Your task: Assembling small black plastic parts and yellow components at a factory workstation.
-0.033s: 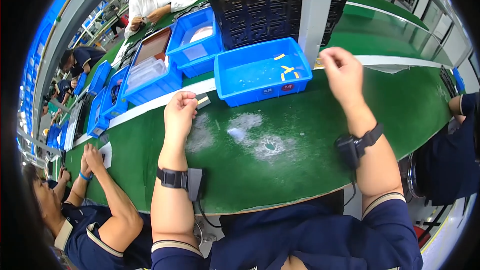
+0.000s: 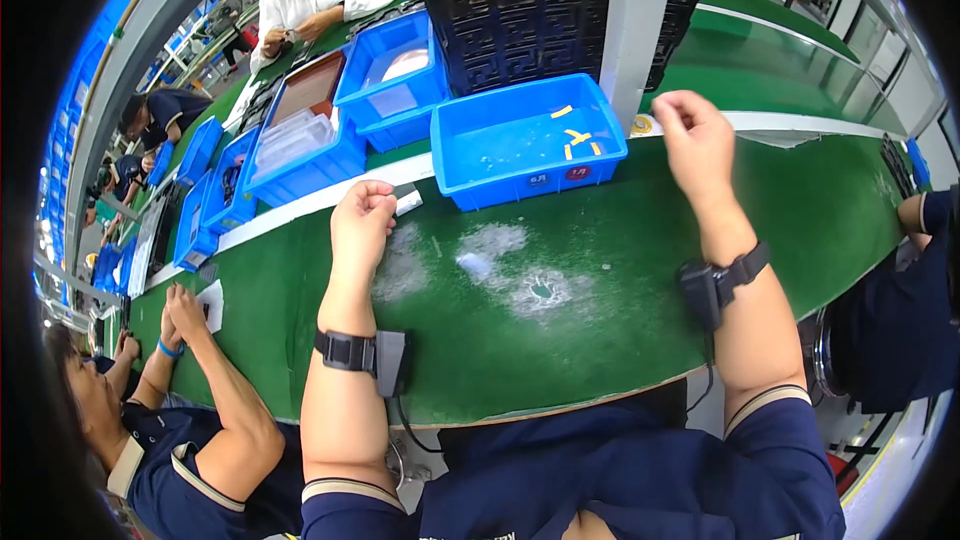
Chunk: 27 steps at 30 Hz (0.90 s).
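At ten o'clock from the view's centre, a small flat grey-and-white piece (image 2: 407,200) is pinched by the left hand (image 2: 362,223) over the green bench (image 2: 530,365). At two o'clock, the right hand (image 2: 695,145) is curled; whether anything is gripped cannot be told. Orange strips (image 2: 562,112) are contained in a blue bin (image 2: 495,194) at one o'clock.
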Motion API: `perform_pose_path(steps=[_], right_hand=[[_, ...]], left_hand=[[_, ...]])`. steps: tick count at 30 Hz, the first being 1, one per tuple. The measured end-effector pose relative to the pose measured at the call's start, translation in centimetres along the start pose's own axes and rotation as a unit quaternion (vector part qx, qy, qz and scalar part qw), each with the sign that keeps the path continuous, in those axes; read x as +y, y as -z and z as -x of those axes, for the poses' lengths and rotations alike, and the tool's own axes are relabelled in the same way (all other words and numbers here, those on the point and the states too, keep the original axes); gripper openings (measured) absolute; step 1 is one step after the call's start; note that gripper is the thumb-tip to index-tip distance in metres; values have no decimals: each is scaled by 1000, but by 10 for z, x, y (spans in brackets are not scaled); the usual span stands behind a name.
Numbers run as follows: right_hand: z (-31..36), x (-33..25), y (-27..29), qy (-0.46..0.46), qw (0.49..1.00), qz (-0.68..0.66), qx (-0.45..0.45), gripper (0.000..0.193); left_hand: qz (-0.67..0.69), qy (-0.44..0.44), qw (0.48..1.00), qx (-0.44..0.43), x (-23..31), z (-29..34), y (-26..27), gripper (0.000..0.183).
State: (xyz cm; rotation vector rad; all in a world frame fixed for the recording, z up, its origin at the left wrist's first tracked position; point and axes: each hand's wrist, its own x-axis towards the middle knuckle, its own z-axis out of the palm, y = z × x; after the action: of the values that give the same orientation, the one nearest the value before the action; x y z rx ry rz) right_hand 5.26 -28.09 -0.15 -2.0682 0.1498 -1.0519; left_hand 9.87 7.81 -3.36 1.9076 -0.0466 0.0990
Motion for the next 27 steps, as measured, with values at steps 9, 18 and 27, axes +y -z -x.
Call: perform_pose_path(steps=[9, 18, 27], right_hand=[[-21, 77, 16, 6, 939, 333, -91, 54], [-27, 66, 22, -92, 948, 280, -118, 51], [-4, -35, 36, 301, 952, -39, -23, 52]], left_hand=[[-262, -73, 962, 25, -3, -5, -16, 16], [-196, -180, 959, 94, -9, -5, -8, 24], [-2, -300, 954, -16, 39, 49, -31, 23]])
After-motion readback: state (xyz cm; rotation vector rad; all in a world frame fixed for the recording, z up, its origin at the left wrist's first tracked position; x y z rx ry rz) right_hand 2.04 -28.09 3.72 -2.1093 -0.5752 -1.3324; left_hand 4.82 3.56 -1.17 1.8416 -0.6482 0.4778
